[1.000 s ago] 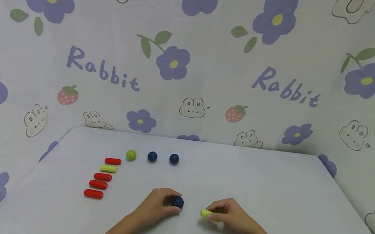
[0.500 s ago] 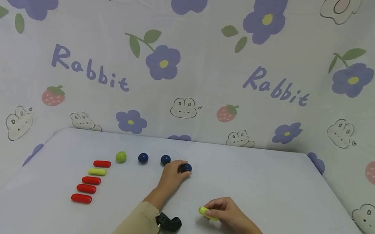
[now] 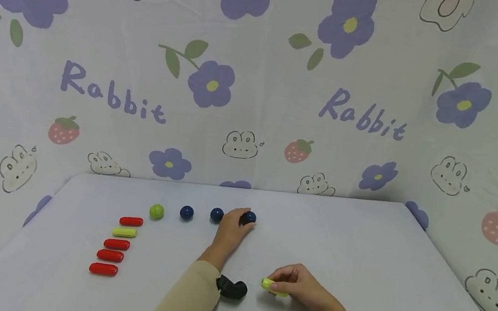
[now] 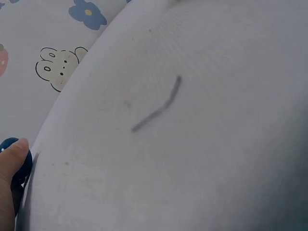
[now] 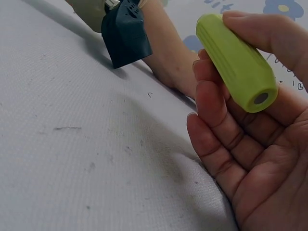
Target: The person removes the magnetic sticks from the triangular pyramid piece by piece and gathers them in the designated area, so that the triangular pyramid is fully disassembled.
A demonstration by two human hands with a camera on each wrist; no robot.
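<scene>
With thumb and fingers, my left hand (image 3: 230, 231) pinches a dark blue ball (image 3: 249, 217) at the right end of a row of balls at the back of the table. Beside that hand sits another blue ball (image 3: 216, 215), then a further blue ball (image 3: 187, 213) and a green ball (image 3: 156, 211). Nearer the front, my right hand (image 3: 301, 286) holds a yellow-green rod (image 5: 238, 65) between thumb and fingers. The right wrist view shows a grey metal disc in the rod's end. Only the thumb and part of the ball show in the left wrist view.
At the left, a slanting column holds several red rods (image 3: 110, 256) and one yellow-green rod (image 3: 124, 232). All lie on a white table (image 3: 356, 256). A patterned cloth (image 3: 253, 111) hangs behind it. Black wrist cameras (image 3: 232, 289) are strapped to both wrists.
My left hand has carried the blue ball from the front middle to the back, right of the other balls. My right hand stays about where it was with the rod. The head view has shifted slightly.
</scene>
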